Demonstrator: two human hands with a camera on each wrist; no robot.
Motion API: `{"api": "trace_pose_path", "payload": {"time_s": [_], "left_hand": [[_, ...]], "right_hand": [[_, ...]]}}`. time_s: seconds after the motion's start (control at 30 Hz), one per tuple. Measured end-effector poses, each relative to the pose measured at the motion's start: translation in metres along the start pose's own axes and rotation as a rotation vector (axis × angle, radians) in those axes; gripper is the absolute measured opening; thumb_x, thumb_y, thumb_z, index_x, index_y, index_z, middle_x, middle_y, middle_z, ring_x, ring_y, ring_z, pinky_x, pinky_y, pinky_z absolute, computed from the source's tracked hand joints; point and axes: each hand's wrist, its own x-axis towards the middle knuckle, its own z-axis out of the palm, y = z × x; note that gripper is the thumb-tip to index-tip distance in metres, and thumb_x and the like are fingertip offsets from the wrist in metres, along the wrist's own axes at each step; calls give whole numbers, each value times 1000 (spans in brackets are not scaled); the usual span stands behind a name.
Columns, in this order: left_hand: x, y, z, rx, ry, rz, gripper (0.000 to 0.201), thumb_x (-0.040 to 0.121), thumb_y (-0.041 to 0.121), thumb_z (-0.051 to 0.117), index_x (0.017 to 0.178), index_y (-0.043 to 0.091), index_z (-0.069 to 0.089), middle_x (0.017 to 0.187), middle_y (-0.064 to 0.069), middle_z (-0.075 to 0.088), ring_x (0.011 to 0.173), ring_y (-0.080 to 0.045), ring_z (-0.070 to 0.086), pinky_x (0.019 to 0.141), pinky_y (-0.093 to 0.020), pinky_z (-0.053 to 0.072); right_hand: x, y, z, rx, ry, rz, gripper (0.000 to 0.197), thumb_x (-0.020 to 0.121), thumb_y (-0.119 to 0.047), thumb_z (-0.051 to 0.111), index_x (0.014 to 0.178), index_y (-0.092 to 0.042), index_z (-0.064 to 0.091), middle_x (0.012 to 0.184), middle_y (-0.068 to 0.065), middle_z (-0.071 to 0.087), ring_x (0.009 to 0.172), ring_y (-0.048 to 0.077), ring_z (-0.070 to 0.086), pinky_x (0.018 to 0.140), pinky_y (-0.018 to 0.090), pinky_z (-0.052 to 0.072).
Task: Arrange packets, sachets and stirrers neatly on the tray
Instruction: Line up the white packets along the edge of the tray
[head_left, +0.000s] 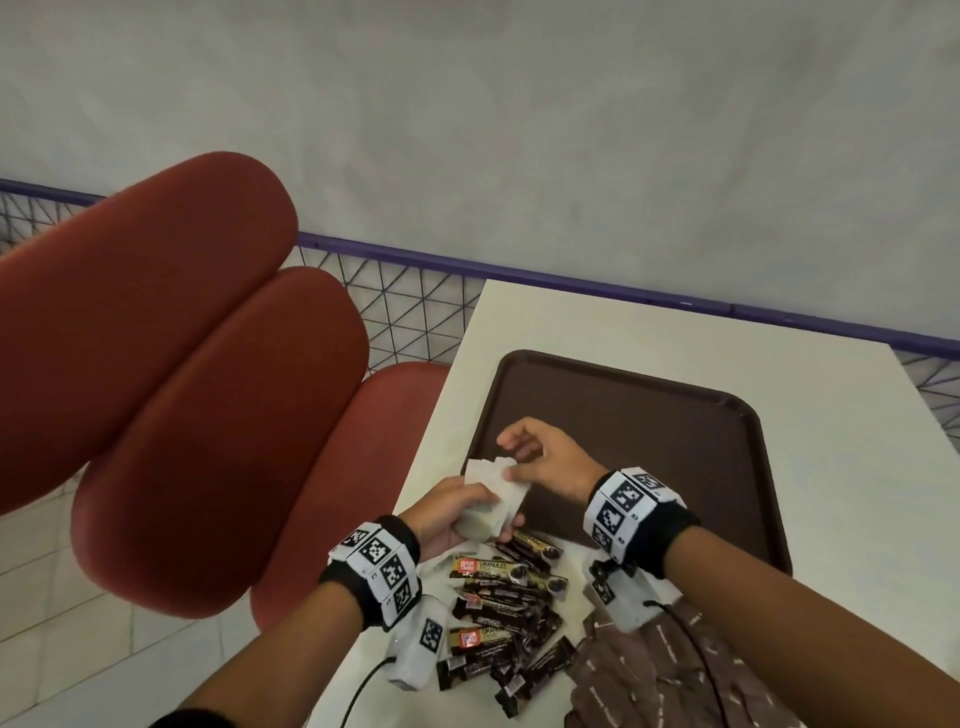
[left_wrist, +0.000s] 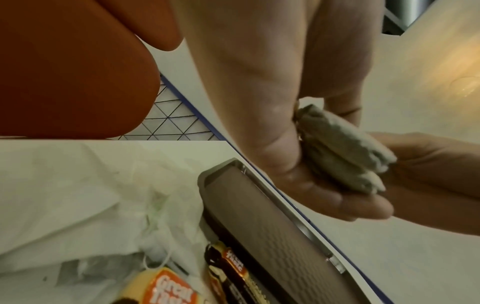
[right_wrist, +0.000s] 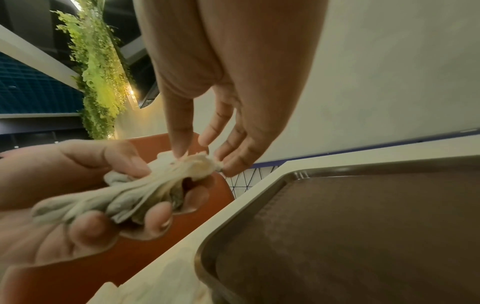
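My left hand (head_left: 457, 512) grips a bunch of white sachets (head_left: 493, 491) above the near-left corner of the brown tray (head_left: 727, 447). The same sachets (left_wrist: 342, 152) sit fanned in the curled left hand (left_wrist: 298, 174) in the left wrist view. My right hand (head_left: 540, 457) reaches over from the right and its fingertips (right_wrist: 182, 151) pinch the top edges of the white sachets (right_wrist: 145, 191). A heap of dark brown coffee packets (head_left: 514, 613) lies on the white table (head_left: 841, 519) in front of the tray. The tray holds nothing that I can see. No stirrers are in sight.
A red cushioned chair (head_left: 171, 364) stands left of the table. A white plastic bag (left_wrist: 78, 195) lies on the table beside the packets. Brown patterned cloth (head_left: 675, 680) lies at the near right. A wire-mesh railing with a purple bar (head_left: 519, 273) runs behind the table.
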Motion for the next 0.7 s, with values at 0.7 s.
{"api": "trace_pose_path", "payload": {"time_s": [0.7], "left_hand": [[47, 20, -4, 93, 145, 63, 32, 83, -4, 61, 113, 3, 55, 99, -17, 63, 82, -19, 67, 60, -25, 55]], "right_hand": [[41, 18, -14, 68, 263, -36, 23, 81, -8, 66, 73, -28, 58, 89, 2, 58, 88, 19, 54, 85, 34, 45]]}}
